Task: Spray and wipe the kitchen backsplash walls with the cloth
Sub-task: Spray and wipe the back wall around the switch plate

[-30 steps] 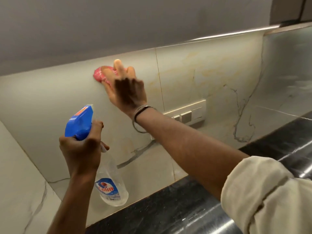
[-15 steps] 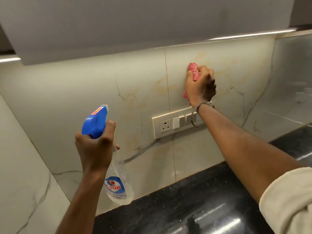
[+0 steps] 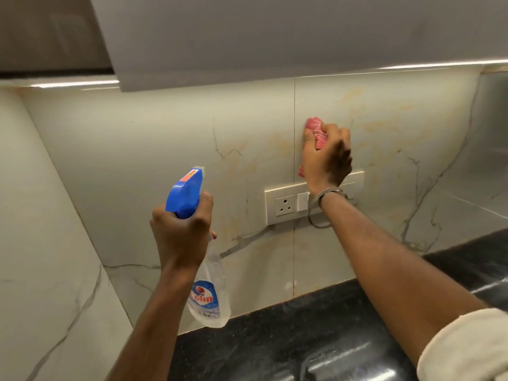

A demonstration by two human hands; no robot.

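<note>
My right hand [image 3: 327, 158] grips a bunched pink cloth [image 3: 316, 130] and presses it against the pale marble backsplash [image 3: 165, 138], just right of a vertical tile seam and directly above the switch plate. Part of the cloth is hidden under my fingers. My left hand [image 3: 178, 235] holds a clear spray bottle [image 3: 209, 295] by its neck, with the blue trigger head [image 3: 185, 192] pointing up toward the wall. The bottle hangs in the air to the left of the outlet, apart from the wall.
A white socket and switch plate [image 3: 286, 202] is set into the backsplash under my right wrist. A glossy black countertop [image 3: 288, 339] runs along the bottom. A grey overhead cabinet [image 3: 275, 37] juts out above. Marble side walls [image 3: 33, 215] close in left and right.
My right hand swept the cloth from the upper left of the wall rightward past the tile seam to above the switch plate. The spray bottle stayed raised in my left hand.
</note>
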